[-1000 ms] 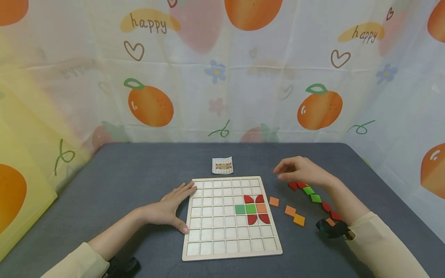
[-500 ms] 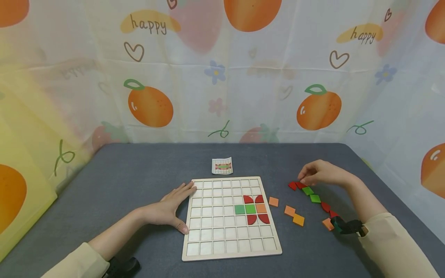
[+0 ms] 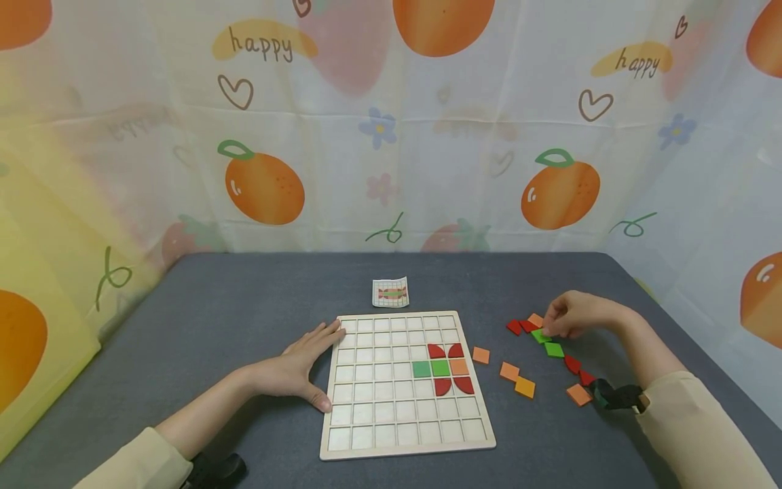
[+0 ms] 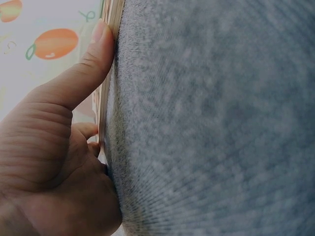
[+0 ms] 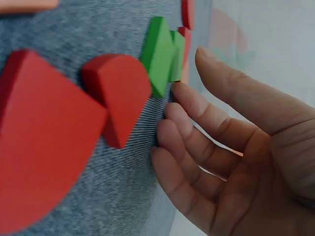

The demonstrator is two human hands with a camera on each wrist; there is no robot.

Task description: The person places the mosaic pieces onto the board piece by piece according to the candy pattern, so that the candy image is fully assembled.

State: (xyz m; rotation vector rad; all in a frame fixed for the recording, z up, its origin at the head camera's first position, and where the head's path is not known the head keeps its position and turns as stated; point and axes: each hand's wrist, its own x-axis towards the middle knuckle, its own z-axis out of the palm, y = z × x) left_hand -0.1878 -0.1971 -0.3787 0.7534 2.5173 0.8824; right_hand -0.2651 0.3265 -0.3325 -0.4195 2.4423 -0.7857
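Note:
My left hand rests spread along the left side of the wooden grid board, fingertips at its upper left corner and thumb at its left edge. In the left wrist view, the thumb lies against the board's side. My right hand is low over the row of loose tiles, fingertips at a green square tile. In the right wrist view, the index fingertip is right at that green tile, while the thumb stands a little apart from it. Another green tile lies just nearer.
Red quarter-round tiles, green tiles and an orange tile sit in the board's right side. Loose orange tiles lie right of it, red ones in the row. A small pattern card lies behind the board.
My right hand has moved right and down from beyond the tile row to the green tile, uncovering an orange tile at the row's far end. The left hand has stayed on the board.

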